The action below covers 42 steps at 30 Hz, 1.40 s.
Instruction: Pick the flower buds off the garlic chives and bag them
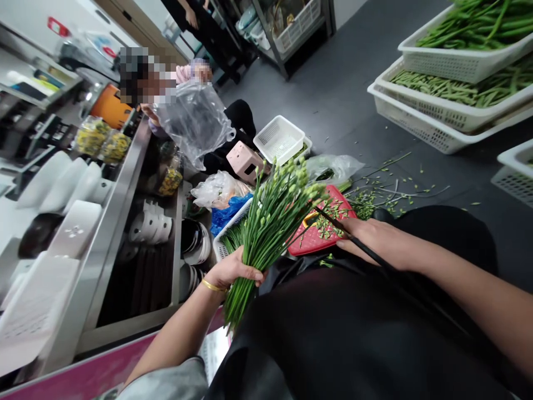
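Stacked white plastic baskets of green beans point(449, 105) are sitting on the grey floor point(333, 94). The left hand point(233, 269) is gripping firmly a bundle of green flowering chive stems point(266, 239) beside a red mesh tray point(320, 222). The half-open right hand point(375, 239) is holding nothing visible.

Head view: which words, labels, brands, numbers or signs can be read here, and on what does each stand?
Nothing can be read for certain.
White printed sheet at lower left: too small to read.
Small red wall sign at top left: too blurred.
Yellow-printed clear packets at upper left: too blurred.
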Available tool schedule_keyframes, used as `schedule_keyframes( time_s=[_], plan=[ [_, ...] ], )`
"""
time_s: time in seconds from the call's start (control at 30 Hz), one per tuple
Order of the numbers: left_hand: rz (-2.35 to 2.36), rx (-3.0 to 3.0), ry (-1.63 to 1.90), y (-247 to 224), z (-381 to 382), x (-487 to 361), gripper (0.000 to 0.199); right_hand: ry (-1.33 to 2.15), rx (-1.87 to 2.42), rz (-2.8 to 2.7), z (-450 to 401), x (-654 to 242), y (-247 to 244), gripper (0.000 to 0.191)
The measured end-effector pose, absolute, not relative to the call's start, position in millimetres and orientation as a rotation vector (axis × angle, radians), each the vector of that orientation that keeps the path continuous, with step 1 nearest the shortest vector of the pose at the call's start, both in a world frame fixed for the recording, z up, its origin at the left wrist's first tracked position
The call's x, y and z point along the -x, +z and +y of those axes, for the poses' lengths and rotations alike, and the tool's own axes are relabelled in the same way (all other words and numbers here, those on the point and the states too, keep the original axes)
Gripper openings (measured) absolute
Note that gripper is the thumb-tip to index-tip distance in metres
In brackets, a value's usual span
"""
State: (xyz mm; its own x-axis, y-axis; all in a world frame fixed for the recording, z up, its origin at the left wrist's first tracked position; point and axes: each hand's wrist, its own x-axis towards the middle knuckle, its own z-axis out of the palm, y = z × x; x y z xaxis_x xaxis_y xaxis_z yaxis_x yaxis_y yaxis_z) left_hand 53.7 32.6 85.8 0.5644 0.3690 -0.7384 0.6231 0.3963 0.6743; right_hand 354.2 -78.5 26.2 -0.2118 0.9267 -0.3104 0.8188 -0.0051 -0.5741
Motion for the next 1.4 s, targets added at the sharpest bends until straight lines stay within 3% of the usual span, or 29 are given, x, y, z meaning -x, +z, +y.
schedule_keyframes(
  time_s=[0.43, 0.93, 1.4],
  plan=[
    [1.074, -1.213, -0.190, 71, 20, -45, 0.029, 0.901, 2.005, -2.132, -83, -348, 20, 0.025],
    [1.111, -1.154, -0.064, 76, 21, -35, 0.026, 0.900, 1.772, -1.909, -107, -357, -21, 0.025],
    [0.933, -1.061, -0.109, 71, 17, -28, 0.041, 1.014, 1.730, -2.169, -69, -333, 28, 0.017]
  ],
)
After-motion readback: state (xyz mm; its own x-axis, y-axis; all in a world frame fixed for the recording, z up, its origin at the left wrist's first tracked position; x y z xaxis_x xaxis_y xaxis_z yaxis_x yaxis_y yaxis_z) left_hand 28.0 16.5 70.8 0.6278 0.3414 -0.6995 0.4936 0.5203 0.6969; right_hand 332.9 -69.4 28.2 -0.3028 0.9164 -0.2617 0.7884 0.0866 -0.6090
